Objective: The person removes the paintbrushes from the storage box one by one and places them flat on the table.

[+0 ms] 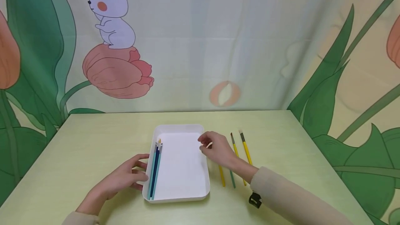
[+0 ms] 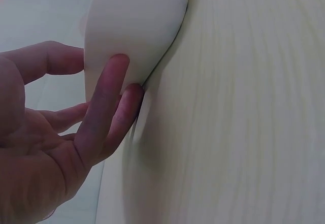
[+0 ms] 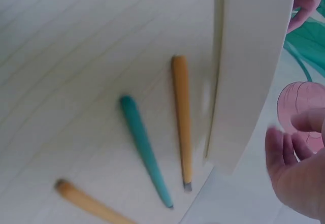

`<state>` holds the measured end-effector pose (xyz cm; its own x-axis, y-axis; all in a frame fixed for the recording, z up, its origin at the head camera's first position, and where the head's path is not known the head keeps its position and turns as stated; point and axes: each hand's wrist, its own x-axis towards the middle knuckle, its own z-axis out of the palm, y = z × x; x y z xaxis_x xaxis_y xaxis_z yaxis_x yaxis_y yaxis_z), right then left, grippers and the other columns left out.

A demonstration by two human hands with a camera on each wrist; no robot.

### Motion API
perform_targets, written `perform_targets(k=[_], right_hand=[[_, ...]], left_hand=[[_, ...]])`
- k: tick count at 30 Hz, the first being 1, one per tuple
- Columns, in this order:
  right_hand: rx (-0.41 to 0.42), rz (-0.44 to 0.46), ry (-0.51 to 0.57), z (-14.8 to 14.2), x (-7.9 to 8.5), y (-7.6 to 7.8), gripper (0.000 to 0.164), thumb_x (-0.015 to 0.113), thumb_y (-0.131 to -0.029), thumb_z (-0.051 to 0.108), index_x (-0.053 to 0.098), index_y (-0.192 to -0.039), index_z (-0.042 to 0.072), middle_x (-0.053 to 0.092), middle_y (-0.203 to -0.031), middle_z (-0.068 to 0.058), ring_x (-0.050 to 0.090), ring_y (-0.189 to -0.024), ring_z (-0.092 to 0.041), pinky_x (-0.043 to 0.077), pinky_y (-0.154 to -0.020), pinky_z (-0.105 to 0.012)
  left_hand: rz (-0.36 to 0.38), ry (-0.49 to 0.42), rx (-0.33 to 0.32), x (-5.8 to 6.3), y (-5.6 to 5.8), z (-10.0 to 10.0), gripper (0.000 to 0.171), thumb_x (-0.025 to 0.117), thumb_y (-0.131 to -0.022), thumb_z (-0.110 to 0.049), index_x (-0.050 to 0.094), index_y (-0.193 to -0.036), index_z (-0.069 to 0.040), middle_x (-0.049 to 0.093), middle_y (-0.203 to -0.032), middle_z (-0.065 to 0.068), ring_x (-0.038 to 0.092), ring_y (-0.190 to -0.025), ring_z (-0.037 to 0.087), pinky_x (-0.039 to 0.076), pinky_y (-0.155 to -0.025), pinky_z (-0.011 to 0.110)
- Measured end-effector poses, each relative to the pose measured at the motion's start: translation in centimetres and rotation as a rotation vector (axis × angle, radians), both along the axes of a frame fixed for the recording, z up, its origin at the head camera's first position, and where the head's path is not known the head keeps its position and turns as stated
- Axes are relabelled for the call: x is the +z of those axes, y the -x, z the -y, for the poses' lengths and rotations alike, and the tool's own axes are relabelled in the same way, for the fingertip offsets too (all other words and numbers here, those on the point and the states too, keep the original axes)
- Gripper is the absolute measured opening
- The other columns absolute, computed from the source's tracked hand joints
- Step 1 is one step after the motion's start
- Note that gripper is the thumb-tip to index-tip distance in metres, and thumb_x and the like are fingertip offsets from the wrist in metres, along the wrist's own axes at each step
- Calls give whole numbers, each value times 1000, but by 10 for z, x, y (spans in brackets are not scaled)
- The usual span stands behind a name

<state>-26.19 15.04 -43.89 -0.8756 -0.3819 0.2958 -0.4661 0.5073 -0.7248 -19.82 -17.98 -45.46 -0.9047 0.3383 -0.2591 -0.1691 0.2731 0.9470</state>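
A white tray (image 1: 182, 169) lies on the table, and several slim paintbrushes (image 1: 154, 173) in teal and dark blue rest along its left inner side. My left hand (image 1: 126, 174) touches the tray's left outer wall with spread fingertips; the left wrist view shows the fingers (image 2: 104, 107) against that wall. Over the tray's right rim hovers my right hand (image 1: 218, 148), fingers loosely bent, with nothing visible between them. Beneath and beside the right forearm lie more brushes, among them a yellow brush (image 1: 247, 148) and a teal-handled one (image 3: 144, 148). The forearm partly hides them.
The pale wooden table (image 1: 103, 138) extends to both sides of the tray. Behind it hangs a printed curtain (image 1: 187, 44) with a rabbit and tulips. A small black object (image 1: 255, 200) shows at the right sleeve's edge.
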Motion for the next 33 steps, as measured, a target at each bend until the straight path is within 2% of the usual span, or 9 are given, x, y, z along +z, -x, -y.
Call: perform_targets(k=[3, 6, 11, 16, 22, 33], right_hand=[[47, 96, 0, 6, 1, -1, 26, 70, -91, 1, 65, -116, -3, 67, -97, -5, 66, -88, -16, 57, -75, -26], [97, 242, 18, 14, 2, -3, 35, 71, -91, 4, 62, -124, -3, 68, -103, -7, 67, -91, -15, 58, -75, -27], [153, 519, 166, 27, 0, -4, 46, 73, -91, 3, 57, -132, -8, 66, -116, -18, 70, -92, -22, 61, -78, -33], [138, 711, 291, 39, -3, -2, 51, 74, -91, 1, 52, -136, -10, 62, -124, -22, 70, -101, -31, 61, -82, -37], [112, 833, 351, 48, -6, -2, 59, 74, -90, -1, 47, -143, -7, 61, -126, -21, 70, -102, -33, 61, -82, -41], [126, 920, 411, 63, -9, -9, 57, 71, -92, -3, 46, -143, -9, 60, -126, -22, 68, -103, -30, 61, -81, -44]], left_hand=[[1, 1, 9, 0, 1, 0, 71, 68, -91, -3, 34, -154, -4, 48, -132, 24, 61, -105, 32, 62, -78, 47], [-2, 0, 14, 0, 3, -1, 72, 68, -91, -2, 35, -154, -4, 48, -132, 24, 61, -105, 33, 62, -78, 47], [2, 7, 7, 1, 4, -3, 73, 69, -91, -4, 34, -154, -4, 48, -132, 24, 60, -106, 33, 62, -79, 47], [-6, -7, -17, -1, 5, -4, 73, 69, -92, -4, 32, -155, -3, 47, -133, 26, 60, -107, 33, 61, -80, 47], [-1, -23, -19, -2, 6, -7, 73, 69, -91, -4, 32, -155, -3, 46, -133, 26, 61, -108, 34, 61, -80, 48], [11, -45, -30, -5, 4, -13, 75, 70, -92, -5, 31, -155, -3, 46, -133, 27, 62, -108, 33, 61, -80, 48]])
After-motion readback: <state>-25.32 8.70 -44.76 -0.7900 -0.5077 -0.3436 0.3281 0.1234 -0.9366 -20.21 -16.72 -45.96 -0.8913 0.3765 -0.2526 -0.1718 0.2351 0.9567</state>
